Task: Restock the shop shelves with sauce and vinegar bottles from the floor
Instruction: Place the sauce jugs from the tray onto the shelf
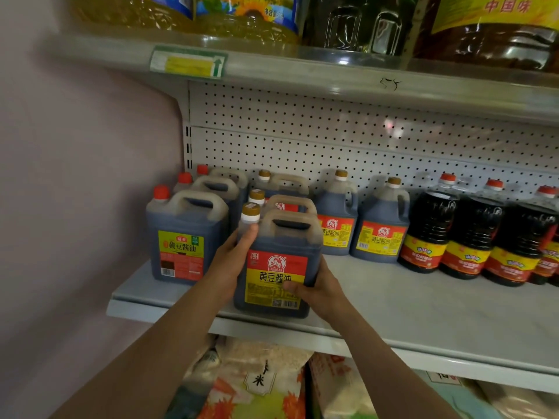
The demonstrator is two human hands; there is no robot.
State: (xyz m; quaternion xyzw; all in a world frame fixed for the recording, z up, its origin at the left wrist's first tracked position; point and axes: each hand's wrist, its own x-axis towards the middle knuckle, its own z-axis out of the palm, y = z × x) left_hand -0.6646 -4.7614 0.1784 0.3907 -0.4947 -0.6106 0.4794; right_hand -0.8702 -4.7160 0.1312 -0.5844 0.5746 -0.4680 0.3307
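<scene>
We held a jug (273,261) of dark soy sauce, red-and-yellow labelled, on the shelf (423,309), left hand (231,264) and right hand (320,287) each in a holding grip on its sides.

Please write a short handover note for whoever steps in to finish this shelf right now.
Left hand grips the soy sauce jug by its left side and neck; right hand holds its lower right corner.
The jug stands at the front edge of the middle shelf, ahead of two matching jugs.
Done: several rows already stocked.
Left: push this jug back, then fill the bare shelf front. Floor stock is out of view.
</scene>
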